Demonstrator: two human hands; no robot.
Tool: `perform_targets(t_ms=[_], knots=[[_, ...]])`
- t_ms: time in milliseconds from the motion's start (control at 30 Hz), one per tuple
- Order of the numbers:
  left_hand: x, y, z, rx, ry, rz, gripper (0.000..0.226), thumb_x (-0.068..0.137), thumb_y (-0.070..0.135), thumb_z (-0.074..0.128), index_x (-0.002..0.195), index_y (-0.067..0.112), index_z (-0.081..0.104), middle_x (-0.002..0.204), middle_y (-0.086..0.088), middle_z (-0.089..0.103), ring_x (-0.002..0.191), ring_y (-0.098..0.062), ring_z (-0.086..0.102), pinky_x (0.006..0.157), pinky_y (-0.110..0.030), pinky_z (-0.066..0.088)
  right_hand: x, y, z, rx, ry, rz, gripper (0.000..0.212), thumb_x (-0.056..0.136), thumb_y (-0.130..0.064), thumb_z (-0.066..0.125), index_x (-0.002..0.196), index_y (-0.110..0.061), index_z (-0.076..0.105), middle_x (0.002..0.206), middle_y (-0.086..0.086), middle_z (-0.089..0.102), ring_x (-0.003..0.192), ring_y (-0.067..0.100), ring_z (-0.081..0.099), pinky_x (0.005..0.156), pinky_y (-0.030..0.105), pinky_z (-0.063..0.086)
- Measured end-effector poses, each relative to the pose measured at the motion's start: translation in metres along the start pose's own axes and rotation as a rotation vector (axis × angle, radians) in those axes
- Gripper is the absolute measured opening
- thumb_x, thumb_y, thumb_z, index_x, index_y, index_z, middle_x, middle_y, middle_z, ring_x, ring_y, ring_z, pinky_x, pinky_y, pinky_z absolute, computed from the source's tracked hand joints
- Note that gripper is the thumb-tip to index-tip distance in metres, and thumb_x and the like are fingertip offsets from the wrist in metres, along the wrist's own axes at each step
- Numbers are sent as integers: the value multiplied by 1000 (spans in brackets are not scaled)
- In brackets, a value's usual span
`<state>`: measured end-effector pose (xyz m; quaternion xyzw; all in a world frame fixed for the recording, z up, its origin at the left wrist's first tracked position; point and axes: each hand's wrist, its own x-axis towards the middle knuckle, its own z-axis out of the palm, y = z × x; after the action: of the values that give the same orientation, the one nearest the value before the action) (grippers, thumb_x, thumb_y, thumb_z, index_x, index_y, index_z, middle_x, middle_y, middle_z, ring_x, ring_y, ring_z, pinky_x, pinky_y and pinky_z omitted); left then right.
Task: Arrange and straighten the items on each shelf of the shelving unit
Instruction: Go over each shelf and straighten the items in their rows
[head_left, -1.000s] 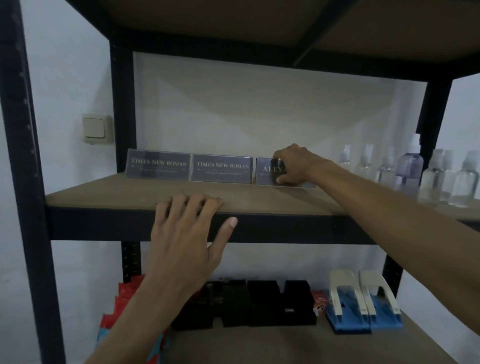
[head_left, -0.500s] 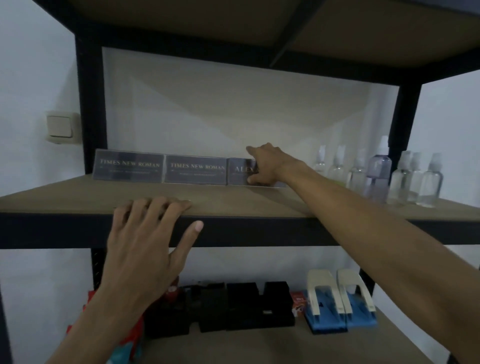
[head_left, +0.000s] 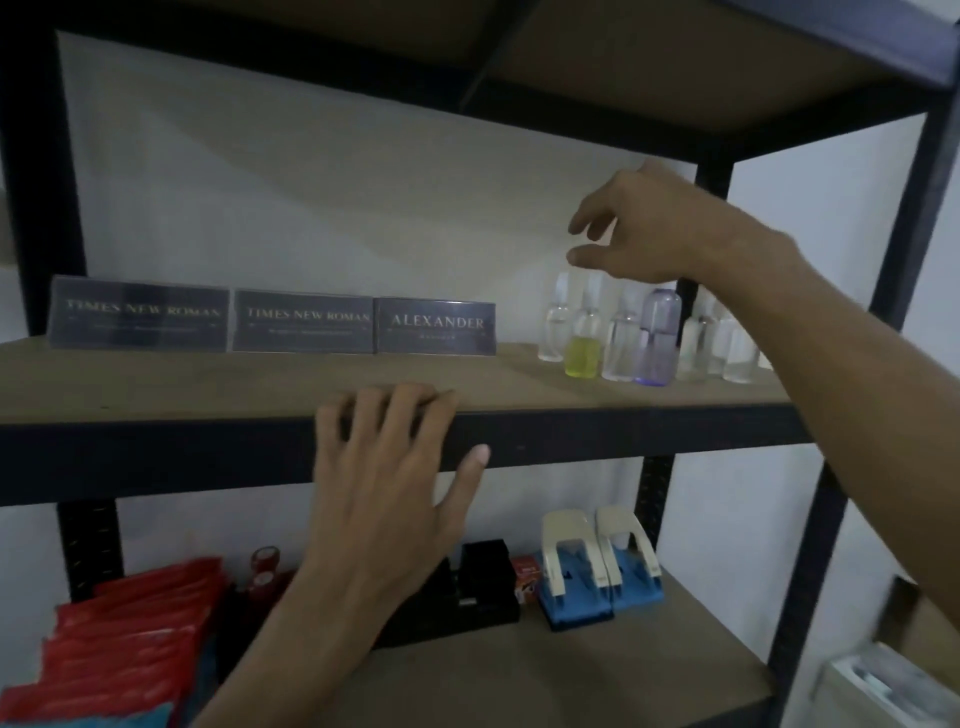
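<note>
Three dark name plates stand in a row at the back of the middle shelf (head_left: 156, 384): two reading TIMES NEW ROMAN (head_left: 139, 313) (head_left: 304, 321) and one reading ALEXANDER (head_left: 436, 326). To their right stand several small spray bottles, among them one with yellow liquid (head_left: 583, 348) and a purple one (head_left: 658, 338). My right hand (head_left: 639, 228) hovers above the bottles, fingers apart and curled, holding nothing. My left hand (head_left: 387, 467) lies flat over the shelf's front edge, fingers spread.
The lower shelf (head_left: 597, 670) carries red packets (head_left: 124, 639) at the left, red tape rolls (head_left: 265, 564), black boxes (head_left: 483, 587), a small red box (head_left: 525, 577) and two blue-and-white hole punches (head_left: 597, 566). Black steel posts (head_left: 904, 249) frame the unit. A cardboard box (head_left: 914, 618) sits at the lower right.
My right hand let go of the ALEXANDER plate and rose to the right, above the spray bottles. The camera view swung right. My left hand stayed on the shelf edge.
</note>
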<state>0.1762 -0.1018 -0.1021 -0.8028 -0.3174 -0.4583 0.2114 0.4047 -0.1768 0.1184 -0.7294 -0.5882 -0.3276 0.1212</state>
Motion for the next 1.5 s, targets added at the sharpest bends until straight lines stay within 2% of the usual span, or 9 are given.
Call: perform_targets(t_ms=[300, 433, 567, 700, 867, 1067, 1200, 1367, 1500], knots=[[7, 25, 23, -13, 34, 20, 50, 94, 56, 50, 124, 17, 60, 118, -8, 59, 108, -31, 54, 99, -50, 35, -6, -6, 34, 30, -85, 158, 43, 98, -28, 67, 137, -14, 59, 136, 12, 52, 75, 21, 68, 75, 35, 61], [8, 27, 26, 3, 61, 6, 50, 93, 57, 51, 122, 18, 61, 116, -7, 60, 107, -30, 55, 100, -49, 34, 3, -3, 43, 4, -36, 180, 44, 94, -18, 72, 136, -15, 58, 134, 13, 51, 83, 24, 65, 71, 32, 59], [9, 28, 31, -6, 105, -11, 50, 92, 58, 51, 120, 18, 62, 114, -7, 61, 106, -30, 54, 100, -49, 33, 12, 5, 47, 17, -65, 222, 32, 96, -21, 70, 124, -11, 60, 123, 11, 53, 62, 20, 70, 66, 34, 62], [8, 29, 33, -13, 133, -11, 50, 91, 58, 52, 119, 18, 61, 113, -7, 60, 106, -30, 54, 100, -49, 33, 18, 7, 56, 48, -39, 233, 31, 93, -9, 70, 123, -9, 62, 126, 14, 51, 71, 24, 68, 65, 37, 64], [8, 29, 34, -6, 157, -15, 49, 90, 59, 53, 118, 19, 61, 113, -7, 60, 106, -30, 54, 100, -49, 33, 37, 10, 73, 210, -21, 223, 27, 92, -8, 72, 118, -13, 66, 126, 10, 52, 68, 21, 72, 51, 23, 57], [8, 28, 35, -1, 153, -10, 50, 89, 61, 52, 119, 20, 58, 113, -7, 60, 107, -29, 51, 100, -47, 31, 76, -6, 101, 358, 184, 208, 26, 90, -11, 72, 115, -18, 67, 135, 11, 51, 102, 27, 65, 91, 34, 56], [9, 29, 33, -3, 144, -9, 50, 90, 61, 50, 119, 21, 59, 113, -5, 60, 107, -27, 51, 100, -46, 31, 91, -15, 116, 328, 173, 218, 29, 92, -10, 69, 120, -12, 65, 135, 13, 53, 121, 29, 55, 87, 25, 40], [9, 29, 32, -4, 139, -14, 50, 89, 61, 52, 120, 21, 58, 114, -5, 58, 109, -26, 48, 101, -45, 30, 95, -20, 134, 326, 135, 249, 32, 93, -4, 66, 124, -7, 63, 128, 17, 53, 106, 30, 63, 82, 26, 44], [9, 29, 32, 1, 145, -13, 51, 90, 61, 52, 120, 21, 59, 114, -5, 58, 108, -26, 49, 101, -45, 31, 99, -17, 138, 353, 152, 267, 31, 93, -5, 66, 125, -6, 64, 127, 18, 55, 112, 30, 60, 84, 24, 42]])
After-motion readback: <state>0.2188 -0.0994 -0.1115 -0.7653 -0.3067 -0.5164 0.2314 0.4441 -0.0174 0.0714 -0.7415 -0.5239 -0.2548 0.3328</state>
